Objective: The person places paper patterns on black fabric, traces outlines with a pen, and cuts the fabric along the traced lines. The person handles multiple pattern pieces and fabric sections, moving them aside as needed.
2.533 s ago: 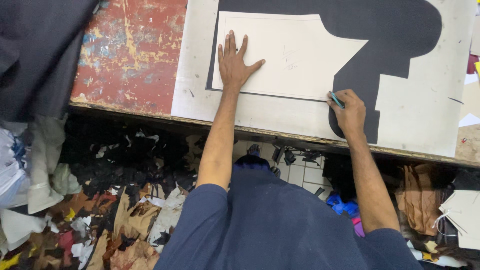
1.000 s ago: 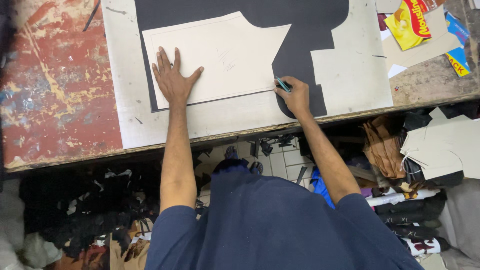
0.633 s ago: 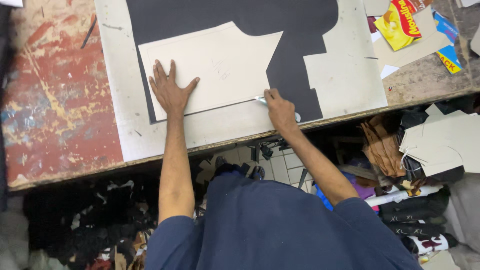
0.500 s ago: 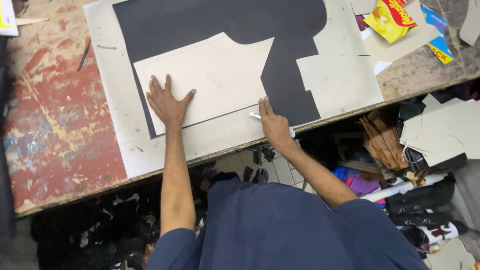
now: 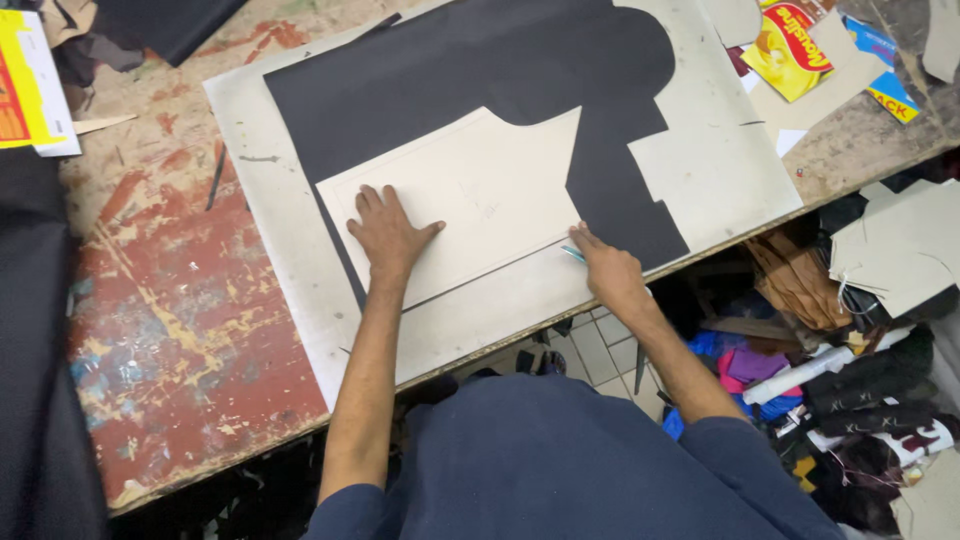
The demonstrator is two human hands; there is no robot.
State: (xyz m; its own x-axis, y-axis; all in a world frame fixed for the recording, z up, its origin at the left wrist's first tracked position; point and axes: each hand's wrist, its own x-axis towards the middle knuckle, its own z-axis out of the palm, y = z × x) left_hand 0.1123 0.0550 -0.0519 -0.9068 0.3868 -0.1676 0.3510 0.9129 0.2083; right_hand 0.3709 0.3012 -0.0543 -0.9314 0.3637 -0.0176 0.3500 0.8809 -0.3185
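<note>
A person at a worn workbench (image 5: 180,330) is pressing the left hand (image 5: 392,232), open with fingers spread, flat on a pale card template (image 5: 470,200) lying over black sheet material (image 5: 480,80). The right hand (image 5: 610,272) is gripping a light-blue marker (image 5: 573,254) at the template's lower right corner; tracing appears partway along, with other edges seemingly remaining.

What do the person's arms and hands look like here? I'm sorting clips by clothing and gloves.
Both hands are bare: no gloves, rings or watch show on the left hand or the right hand. The forearms are uncovered. Short dark navy sleeves end near the elbows, part of a plain navy shirt without visible markings.
</note>
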